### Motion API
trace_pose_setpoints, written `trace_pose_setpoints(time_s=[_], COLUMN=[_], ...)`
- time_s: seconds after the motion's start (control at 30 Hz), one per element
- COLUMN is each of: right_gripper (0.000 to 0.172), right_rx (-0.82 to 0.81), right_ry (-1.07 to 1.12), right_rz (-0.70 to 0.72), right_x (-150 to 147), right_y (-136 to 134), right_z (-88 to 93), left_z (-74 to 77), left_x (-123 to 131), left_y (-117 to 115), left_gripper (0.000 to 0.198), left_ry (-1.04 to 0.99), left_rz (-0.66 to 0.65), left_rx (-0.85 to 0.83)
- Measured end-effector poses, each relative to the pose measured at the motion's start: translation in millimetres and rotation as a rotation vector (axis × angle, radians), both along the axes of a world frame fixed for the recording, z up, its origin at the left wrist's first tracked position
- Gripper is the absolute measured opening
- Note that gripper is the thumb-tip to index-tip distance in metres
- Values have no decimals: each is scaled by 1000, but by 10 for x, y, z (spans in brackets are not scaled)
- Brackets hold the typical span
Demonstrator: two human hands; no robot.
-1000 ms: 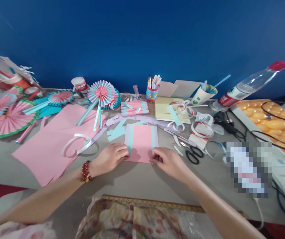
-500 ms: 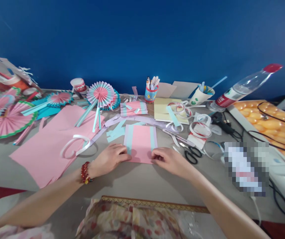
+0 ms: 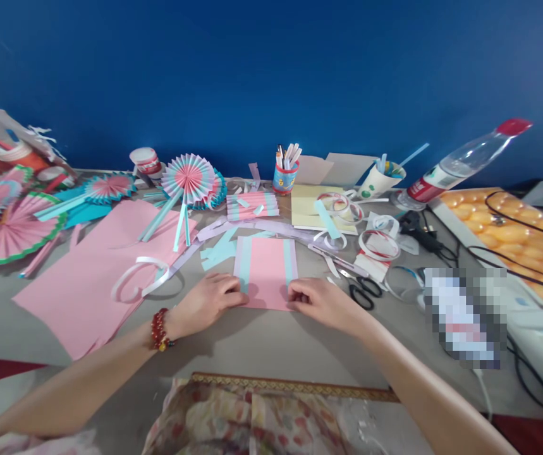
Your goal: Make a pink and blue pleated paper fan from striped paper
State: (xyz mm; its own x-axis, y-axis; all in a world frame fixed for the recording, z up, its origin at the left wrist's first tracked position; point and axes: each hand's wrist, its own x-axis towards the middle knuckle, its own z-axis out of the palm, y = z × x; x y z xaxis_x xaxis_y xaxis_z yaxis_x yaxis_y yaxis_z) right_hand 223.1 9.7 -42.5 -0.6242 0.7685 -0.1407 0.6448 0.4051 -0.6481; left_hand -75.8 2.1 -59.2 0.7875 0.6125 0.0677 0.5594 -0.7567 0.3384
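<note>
A pink paper sheet (image 3: pixel 267 272) with light blue and lilac strips down both sides lies flat on the table before me. My left hand (image 3: pixel 212 303) pinches its near left corner, fingers bent and pressed together. At the near right corner, my right hand (image 3: pixel 318 303) curls its fingers closed on the sheet's edge. Just beyond the sheet are light blue paper scraps (image 3: pixel 219 249) and a pleated pink paper piece (image 3: pixel 252 207). Black-handled scissors (image 3: pixel 365 291) rest to the right of my right hand.
Large pink sheets (image 3: pixel 76 278) spread at the left, with paper fans (image 3: pixel 188 180) behind them. A pen cup (image 3: pixel 285 175), tape rolls (image 3: pixel 379 245) and a tilted-looking plastic bottle (image 3: pixel 461 167) stand farther back. A cable and a pixelated object (image 3: pixel 461 322) lie at the right.
The view has shifted very slightly, so everything sits a little further left. Both hands keep the same hold on the sheet's near corners.
</note>
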Motion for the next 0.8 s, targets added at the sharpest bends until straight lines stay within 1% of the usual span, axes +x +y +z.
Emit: trace_pose_setpoints(time_s=[0.23, 0.43, 0.8], right_gripper=[9, 7, 11], right_rx=[39, 21, 17], right_ry=[-3, 19, 18], right_rz=[-11, -8, 6], right_x=[5, 6, 4], right_y=[-55, -57, -44], right_z=[-10, -13, -11], left_z=[2, 19, 25], left_x=[-8, -1, 2], left_y=[-5, 0, -3], left_gripper=[27, 27, 27], left_ry=[-8, -18, -14], left_rz=[12, 7, 18], left_rx=[-32, -23, -22])
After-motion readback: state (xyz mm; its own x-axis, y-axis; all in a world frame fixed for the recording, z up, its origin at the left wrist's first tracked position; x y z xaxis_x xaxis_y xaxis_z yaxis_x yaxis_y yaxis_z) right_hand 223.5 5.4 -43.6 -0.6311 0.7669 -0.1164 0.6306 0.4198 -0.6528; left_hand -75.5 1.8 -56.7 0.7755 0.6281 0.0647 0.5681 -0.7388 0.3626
